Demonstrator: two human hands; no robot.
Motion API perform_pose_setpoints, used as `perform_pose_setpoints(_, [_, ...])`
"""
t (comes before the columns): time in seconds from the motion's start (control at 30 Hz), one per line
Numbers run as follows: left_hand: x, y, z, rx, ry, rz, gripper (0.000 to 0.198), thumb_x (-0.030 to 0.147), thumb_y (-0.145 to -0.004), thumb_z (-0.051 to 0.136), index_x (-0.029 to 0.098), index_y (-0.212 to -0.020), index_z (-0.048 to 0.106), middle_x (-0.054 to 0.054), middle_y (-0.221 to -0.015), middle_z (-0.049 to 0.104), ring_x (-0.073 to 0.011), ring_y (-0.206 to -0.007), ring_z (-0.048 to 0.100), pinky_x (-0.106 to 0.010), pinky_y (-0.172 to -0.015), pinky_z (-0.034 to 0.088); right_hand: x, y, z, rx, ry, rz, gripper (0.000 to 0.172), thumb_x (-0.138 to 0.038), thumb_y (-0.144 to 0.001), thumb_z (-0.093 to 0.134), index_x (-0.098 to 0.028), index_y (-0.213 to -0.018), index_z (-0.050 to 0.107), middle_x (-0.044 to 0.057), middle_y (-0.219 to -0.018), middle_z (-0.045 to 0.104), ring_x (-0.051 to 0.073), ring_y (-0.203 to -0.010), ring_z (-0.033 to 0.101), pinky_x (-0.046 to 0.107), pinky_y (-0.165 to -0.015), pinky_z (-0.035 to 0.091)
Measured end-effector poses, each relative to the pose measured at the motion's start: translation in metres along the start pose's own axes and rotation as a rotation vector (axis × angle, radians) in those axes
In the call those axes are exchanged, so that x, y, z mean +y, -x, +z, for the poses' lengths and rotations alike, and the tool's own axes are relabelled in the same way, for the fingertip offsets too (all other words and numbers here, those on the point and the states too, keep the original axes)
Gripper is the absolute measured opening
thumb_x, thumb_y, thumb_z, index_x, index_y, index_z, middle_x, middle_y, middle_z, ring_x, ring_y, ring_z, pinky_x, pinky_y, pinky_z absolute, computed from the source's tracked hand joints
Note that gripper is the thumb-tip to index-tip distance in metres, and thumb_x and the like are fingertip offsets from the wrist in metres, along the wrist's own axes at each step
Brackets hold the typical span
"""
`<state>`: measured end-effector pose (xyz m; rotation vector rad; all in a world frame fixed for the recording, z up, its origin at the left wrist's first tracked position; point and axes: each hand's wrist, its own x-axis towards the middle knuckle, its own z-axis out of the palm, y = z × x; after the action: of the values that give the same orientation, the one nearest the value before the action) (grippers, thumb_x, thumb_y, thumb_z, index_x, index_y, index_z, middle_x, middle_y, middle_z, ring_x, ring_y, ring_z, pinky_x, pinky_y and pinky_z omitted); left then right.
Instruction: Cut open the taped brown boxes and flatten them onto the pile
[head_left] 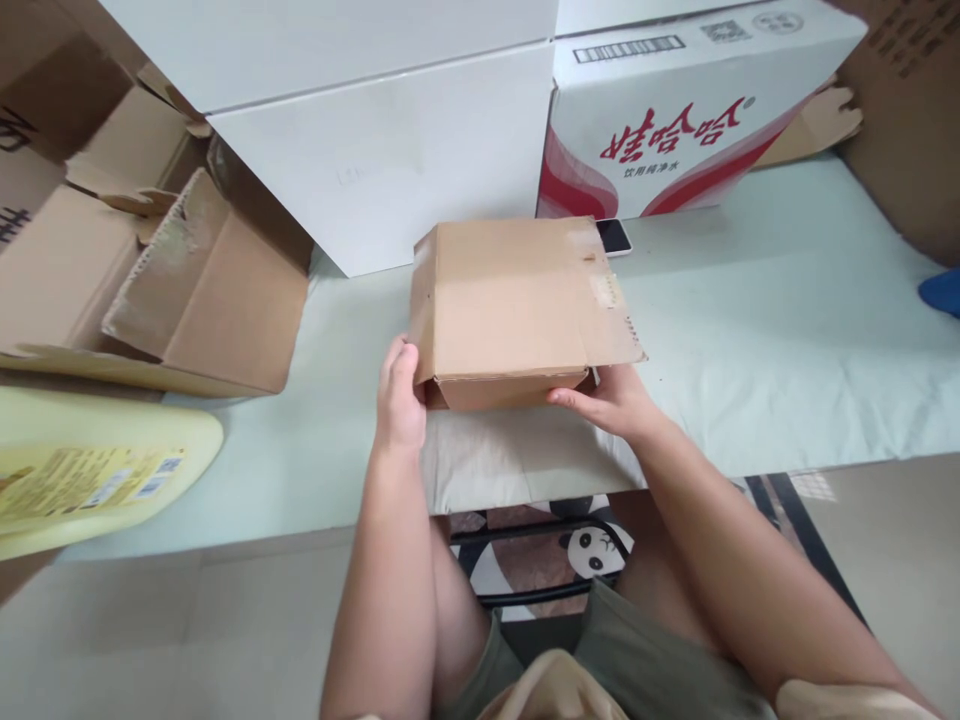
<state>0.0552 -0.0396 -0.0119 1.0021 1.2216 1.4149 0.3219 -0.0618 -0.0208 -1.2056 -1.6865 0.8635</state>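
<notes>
A brown cardboard box rests on the pale green cloth in front of me, its side flaps sticking out to the left and right. Around its near left corner, my left hand is closed, fingers on the left flap. My right hand grips the near right corner, thumb along the front face and the other fingers hidden under the right flap. Behind the box's far right corner, part of a phone-like device with a dark screen shows.
White boxes stand behind, including a printed water carton. Opened brown cartons and a yellow bottle lie at left. A blue object is at the right edge. The green cloth covers the surface.
</notes>
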Motion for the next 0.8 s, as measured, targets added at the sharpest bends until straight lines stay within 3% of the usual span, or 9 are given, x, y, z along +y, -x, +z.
perform_pose_setpoints(0.1, [0.007,0.000,0.004,0.047,0.068,0.042,0.047,0.069,-0.081,0.073,0.029,-0.103,0.062,-0.004,-0.101,0.070,-0.0253,-0.096,0.073,-0.039,-0.083,0.061,-0.003,-0.004,0.001,0.139,0.028,-0.004,0.086,-0.082,-0.073,0.078,-0.020,-0.131,0.062,0.021,-0.130,0.071,0.041,-0.130,0.065,0.062,-0.116,0.049])
perform_pose_setpoints(0.17, [0.007,-0.002,0.005,0.063,0.041,0.103,0.046,0.066,-0.081,0.075,0.029,-0.106,0.063,-0.005,-0.105,0.071,-0.0259,-0.103,0.072,-0.038,-0.086,0.059,-0.005,-0.005,0.001,0.269,0.048,0.051,0.090,-0.078,-0.069,0.083,-0.018,-0.132,0.059,0.022,-0.132,0.069,0.039,-0.124,0.067,0.058,-0.106,0.056])
perform_pose_setpoints(0.23, [0.007,-0.004,0.004,0.075,0.028,0.123,0.043,0.062,-0.082,0.074,0.028,-0.107,0.065,-0.006,-0.104,0.072,-0.0254,-0.100,0.072,-0.037,-0.085,0.059,-0.007,-0.003,-0.001,0.375,0.041,0.129,0.081,-0.075,-0.070,0.084,-0.019,-0.123,0.060,0.018,-0.120,0.072,0.033,-0.105,0.071,0.048,-0.086,0.061])
perform_pose_setpoints(0.3, [0.007,-0.005,0.002,0.095,0.065,0.113,0.038,0.059,-0.084,0.069,0.027,-0.105,0.068,-0.005,-0.095,0.070,-0.0224,-0.087,0.071,-0.034,-0.075,0.058,-0.008,-0.001,-0.004,0.435,-0.018,0.178,0.063,-0.076,-0.077,0.076,-0.020,-0.104,0.064,0.010,-0.097,0.073,0.025,-0.084,0.069,0.038,-0.069,0.058])
perform_pose_setpoints(0.4, [0.010,-0.004,0.001,0.178,0.178,0.147,0.035,0.053,-0.086,0.058,0.023,-0.096,0.072,-0.005,-0.088,0.070,-0.0200,-0.079,0.069,-0.030,-0.065,0.054,-0.007,0.001,-0.005,0.466,-0.185,0.212,0.058,-0.079,-0.086,0.064,-0.021,-0.078,0.062,0.003,-0.073,0.065,0.019,-0.069,0.064,0.031,-0.060,0.053])
perform_pose_setpoints(0.5, [0.014,-0.002,0.000,0.144,0.238,0.136,0.031,0.048,-0.081,0.062,0.021,-0.090,0.075,-0.006,-0.086,0.072,-0.0226,-0.084,0.071,-0.030,-0.067,0.055,-0.005,-0.001,-0.003,0.518,-0.397,0.241,0.051,-0.073,-0.084,0.070,-0.023,-0.077,0.064,0.002,-0.071,0.065,0.021,-0.074,0.070,0.032,-0.065,0.058])
perform_pose_setpoints(0.57, [0.013,-0.003,-0.001,0.065,0.237,0.091,0.029,0.044,-0.074,0.077,0.020,-0.090,0.076,-0.005,-0.086,0.074,-0.0226,-0.083,0.071,-0.030,-0.067,0.054,-0.006,-0.004,-0.001,0.567,-0.549,0.236,0.040,-0.065,-0.081,0.075,-0.025,-0.084,0.069,0.003,-0.080,0.071,0.025,-0.087,0.076,0.035,-0.074,0.063])
perform_pose_setpoints(0.67, [0.004,-0.009,-0.005,0.057,0.212,0.040,0.036,0.037,-0.067,0.095,0.020,-0.094,0.078,-0.005,-0.095,0.077,-0.0215,-0.091,0.070,-0.028,-0.075,0.055,-0.011,-0.007,0.000,0.592,-0.694,0.231,0.035,-0.057,-0.075,0.078,-0.026,-0.090,0.074,0.004,-0.091,0.077,0.031,-0.104,0.078,0.042,-0.086,0.066])
perform_pose_setpoints(0.8, [-0.016,-0.017,-0.016,0.062,0.246,-0.094,0.033,0.051,-0.089,0.081,0.019,-0.083,0.072,-0.002,-0.078,0.072,-0.0198,-0.078,0.068,-0.031,-0.071,0.056,-0.019,-0.005,-0.004,0.472,-0.755,0.244,0.047,-0.065,-0.071,0.079,-0.024,-0.093,0.075,0.008,-0.091,0.079,0.039,-0.117,0.075,0.053,-0.094,0.065])
